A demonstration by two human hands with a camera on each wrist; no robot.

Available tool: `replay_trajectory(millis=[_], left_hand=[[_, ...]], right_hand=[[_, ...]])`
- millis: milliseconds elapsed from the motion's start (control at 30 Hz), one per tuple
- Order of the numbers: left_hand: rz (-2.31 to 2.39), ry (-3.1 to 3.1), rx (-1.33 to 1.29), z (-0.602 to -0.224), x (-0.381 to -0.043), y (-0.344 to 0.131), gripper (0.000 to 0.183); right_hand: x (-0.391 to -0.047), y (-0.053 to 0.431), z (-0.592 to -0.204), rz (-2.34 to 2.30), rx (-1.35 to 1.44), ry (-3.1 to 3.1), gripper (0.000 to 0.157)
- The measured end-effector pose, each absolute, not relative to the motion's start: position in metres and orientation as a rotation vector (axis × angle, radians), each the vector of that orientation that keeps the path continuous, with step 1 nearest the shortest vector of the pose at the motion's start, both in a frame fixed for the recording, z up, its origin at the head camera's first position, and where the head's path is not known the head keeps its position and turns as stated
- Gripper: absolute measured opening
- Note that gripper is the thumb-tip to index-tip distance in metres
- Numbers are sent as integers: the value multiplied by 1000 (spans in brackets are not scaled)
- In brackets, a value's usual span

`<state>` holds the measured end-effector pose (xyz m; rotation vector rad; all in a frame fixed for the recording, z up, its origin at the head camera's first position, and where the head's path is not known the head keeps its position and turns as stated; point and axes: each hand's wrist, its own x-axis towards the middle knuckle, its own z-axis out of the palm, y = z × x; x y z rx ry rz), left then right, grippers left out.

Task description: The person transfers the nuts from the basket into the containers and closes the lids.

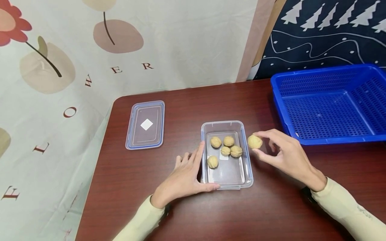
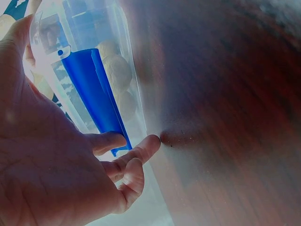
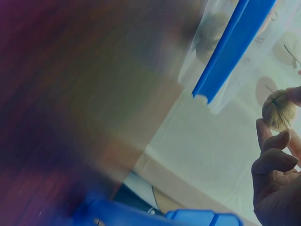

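Note:
A clear plastic container with a blue seal stands on the table, and several walnuts lie inside on its bottom. My left hand rests against its near left corner, index finger along the left wall and thumb on the front rim. The left wrist view shows this hand beside the clear wall, with walnuts visible through it. Just right of the container, my right hand pinches one walnut between thumb and fingertips. That walnut also appears at the right wrist view's edge.
A clear lid with blue edging and a white label lies at the table's left. The blue mesh basket stands at the right, behind my right hand. A printed cloth hangs along the back of the brown table.

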<state>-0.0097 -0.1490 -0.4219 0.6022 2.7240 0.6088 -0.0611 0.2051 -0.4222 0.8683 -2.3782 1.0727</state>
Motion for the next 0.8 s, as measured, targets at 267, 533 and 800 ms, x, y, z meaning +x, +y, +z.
replay_trajectory(millis=[267,533,800], left_hand=[[624,2719,590,-422,-10,-148,143],[621,2720,593,-421,-9,-148,143],[615,2721,602,-421,-10,-148,143]], right_hand=[[-56,188,-426,1115,940,-2391,45],[-54,174,-432,1072,984,-2490,49],[-51,161,-433,974,990,-2658,45]])
